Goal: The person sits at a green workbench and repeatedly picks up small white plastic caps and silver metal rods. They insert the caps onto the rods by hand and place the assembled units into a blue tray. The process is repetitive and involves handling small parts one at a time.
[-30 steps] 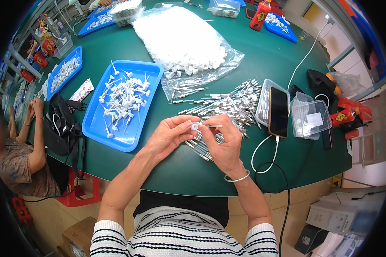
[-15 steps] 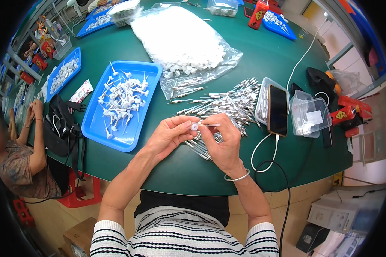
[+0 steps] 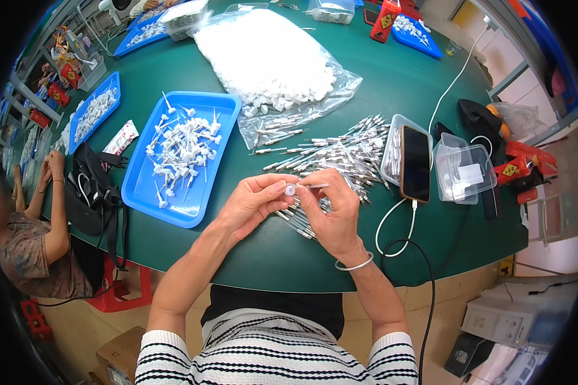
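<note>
Between thumb and fingers, my left hand pinches a small white plastic cap with a round face. My right hand is closed on a thin metal rod, whose inner end meets the cap or lies right beside it; which of the two I cannot tell. Just beyond my hands lies a loose pile of slim metal rods. To the left, a blue tray holds several white caps with rods stuck in them. A large clear bag of white caps lies open at the back.
Right of the pile, a phone with a white cable leans on a clear plastic box. More clear boxes stand farther right. A black bag hangs at the left edge, near another person. A red bottle stands at the back.
Almost nothing differs. Both hands keep the same grip on the cap and rod, and the whole view has shifted very slightly.
</note>
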A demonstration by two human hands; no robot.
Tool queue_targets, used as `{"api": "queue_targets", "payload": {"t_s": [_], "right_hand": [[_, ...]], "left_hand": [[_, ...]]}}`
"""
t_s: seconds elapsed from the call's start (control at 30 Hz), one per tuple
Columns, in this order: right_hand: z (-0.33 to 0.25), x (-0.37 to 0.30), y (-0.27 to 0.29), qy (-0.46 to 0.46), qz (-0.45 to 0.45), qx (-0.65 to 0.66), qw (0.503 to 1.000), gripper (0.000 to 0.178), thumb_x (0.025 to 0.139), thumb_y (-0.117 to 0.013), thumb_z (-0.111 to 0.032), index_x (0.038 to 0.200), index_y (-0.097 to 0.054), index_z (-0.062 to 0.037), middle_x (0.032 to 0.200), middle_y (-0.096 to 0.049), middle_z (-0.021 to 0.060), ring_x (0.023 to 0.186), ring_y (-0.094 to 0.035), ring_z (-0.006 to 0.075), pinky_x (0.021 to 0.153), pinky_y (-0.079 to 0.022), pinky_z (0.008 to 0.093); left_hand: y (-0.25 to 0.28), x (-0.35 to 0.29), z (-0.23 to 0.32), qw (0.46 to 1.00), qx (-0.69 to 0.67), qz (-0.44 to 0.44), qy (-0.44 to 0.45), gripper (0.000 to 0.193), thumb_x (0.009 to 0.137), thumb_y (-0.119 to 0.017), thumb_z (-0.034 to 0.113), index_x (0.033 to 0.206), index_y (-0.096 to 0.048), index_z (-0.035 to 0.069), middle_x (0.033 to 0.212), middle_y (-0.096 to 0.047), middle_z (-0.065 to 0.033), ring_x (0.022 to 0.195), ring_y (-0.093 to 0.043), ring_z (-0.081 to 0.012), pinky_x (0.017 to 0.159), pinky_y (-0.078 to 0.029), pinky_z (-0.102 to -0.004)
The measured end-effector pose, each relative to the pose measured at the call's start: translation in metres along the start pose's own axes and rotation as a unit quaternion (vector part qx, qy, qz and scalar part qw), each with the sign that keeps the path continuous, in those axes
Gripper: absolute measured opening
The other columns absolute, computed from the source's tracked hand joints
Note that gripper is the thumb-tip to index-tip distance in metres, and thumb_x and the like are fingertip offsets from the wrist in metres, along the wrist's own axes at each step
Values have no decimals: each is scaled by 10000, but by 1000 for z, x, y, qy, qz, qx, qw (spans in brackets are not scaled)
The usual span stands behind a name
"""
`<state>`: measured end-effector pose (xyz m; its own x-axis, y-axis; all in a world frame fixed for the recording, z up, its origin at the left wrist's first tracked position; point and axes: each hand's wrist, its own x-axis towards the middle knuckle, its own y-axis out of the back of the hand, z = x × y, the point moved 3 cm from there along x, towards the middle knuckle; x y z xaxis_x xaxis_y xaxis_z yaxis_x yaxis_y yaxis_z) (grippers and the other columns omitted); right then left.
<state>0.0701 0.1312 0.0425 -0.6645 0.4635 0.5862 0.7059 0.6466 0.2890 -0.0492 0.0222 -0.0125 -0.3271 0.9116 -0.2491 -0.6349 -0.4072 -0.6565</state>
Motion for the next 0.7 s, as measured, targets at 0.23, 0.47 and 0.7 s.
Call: {"api": "queue_targets", "payload": {"t_s": [0.23, 0.47, 0.7], "right_hand": [[1, 0, -1, -1, -4, -3, 1000, 109, 821, -696, -23, 890, -611, -18, 813, -590, 80, 612, -594, 138, 500, -482, 249], [1, 0, 0, -4, -10, -12, 1000, 107, 823, -692, -28, 888, -609, -12, 799, -581, 84, 604, -603, 153, 502, -486, 257], [1, 1, 2, -10, -24, -19, 999, 113, 819, -689, -22, 897, -610, -2, 787, -574, 86, 610, -611, 161, 510, -503, 262]], "left_hand": [[1, -1, 0, 1000, 0, -2, -1, 262, 921, -616, 118, 1142, -632, -21, 966, -678, -84, 846, -666, -114, 767, -568, -217], [2, -1, 0, 1000, 13, 0, -6, 270, 918, -623, 132, 1143, -634, -18, 973, -679, -81, 848, -666, -119, 769, -567, -222], [1, -1, 0, 999, 32, -2, -13, 269, 921, -621, 139, 1142, -637, -14, 981, -679, -79, 848, -661, -115, 765, -562, -224]]}}
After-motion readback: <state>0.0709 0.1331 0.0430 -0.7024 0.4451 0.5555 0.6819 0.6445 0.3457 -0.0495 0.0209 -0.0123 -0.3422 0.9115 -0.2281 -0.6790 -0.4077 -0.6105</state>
